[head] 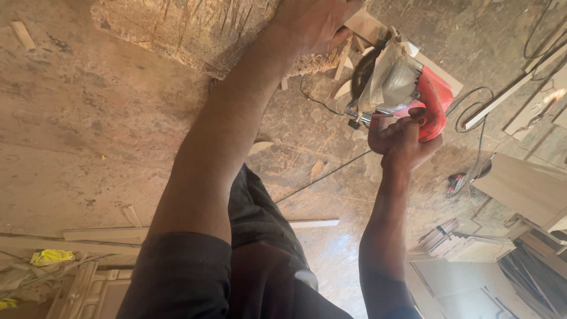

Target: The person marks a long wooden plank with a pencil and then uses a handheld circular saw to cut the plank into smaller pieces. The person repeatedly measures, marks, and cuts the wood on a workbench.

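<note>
Circular saw (401, 88), red-bodied, sits clamped in my right hand (401, 139); my left hand (313, 23) presses flat, fingers together, on the worn board (177, 29).

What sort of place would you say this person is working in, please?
Probably a carpentry workshop: the right hand grips a red circular saw, wood offcuts litter the dusty floor, and cut boards are stacked nearby.

Dusty brown floor (88, 136), scattered wood offcuts (313, 223), loose black cables (472, 112), pale stacked boards (520, 189), warm light.
</note>
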{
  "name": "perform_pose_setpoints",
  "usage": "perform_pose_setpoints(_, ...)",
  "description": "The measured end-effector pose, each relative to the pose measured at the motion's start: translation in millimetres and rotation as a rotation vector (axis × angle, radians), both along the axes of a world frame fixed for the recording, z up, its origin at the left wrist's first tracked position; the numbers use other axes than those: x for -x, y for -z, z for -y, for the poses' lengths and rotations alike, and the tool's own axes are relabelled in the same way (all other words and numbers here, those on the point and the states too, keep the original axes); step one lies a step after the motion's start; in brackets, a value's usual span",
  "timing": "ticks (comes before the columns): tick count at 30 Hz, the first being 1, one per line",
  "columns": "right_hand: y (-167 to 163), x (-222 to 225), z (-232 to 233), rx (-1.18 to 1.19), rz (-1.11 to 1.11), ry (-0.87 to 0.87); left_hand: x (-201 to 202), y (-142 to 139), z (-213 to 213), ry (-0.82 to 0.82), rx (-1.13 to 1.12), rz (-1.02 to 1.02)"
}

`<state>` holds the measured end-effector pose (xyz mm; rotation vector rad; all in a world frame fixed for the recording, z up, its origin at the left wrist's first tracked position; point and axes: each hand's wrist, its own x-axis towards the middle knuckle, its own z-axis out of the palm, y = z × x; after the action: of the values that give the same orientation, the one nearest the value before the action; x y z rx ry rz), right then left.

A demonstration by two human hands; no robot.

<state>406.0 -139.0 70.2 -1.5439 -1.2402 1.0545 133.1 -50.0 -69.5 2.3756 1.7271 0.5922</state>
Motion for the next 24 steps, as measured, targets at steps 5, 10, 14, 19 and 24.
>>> perform_pose_setpoints(5,-0.3,1.2,-3.3,0.008,-0.004,0.006,10.1,-13.4,2.7,0.044,-0.009,0.013)
perform_pose_setpoints(10,0.0,4.5,-6.3,-0.033,0.025,0.035,18.0,-22.4,-1.4,0.101,-0.121,-0.037)
perform_pose_setpoints(14,-1.9,8.0,-10.3,-0.041,0.040,0.022,18.1,-27.1,-3.3,0.104,-0.051,-0.042)
perform_pose_setpoints(19,-6.5,10.1,-17.1,-0.039,0.084,0.012,19.6,-31.9,-5.1,0.135,-0.009,0.003)
perform_pose_setpoints(24,-11.4,12.9,-30.6,-0.031,0.112,0.002,21.8,-38.6,-8.8,0.126,-0.009,0.005)
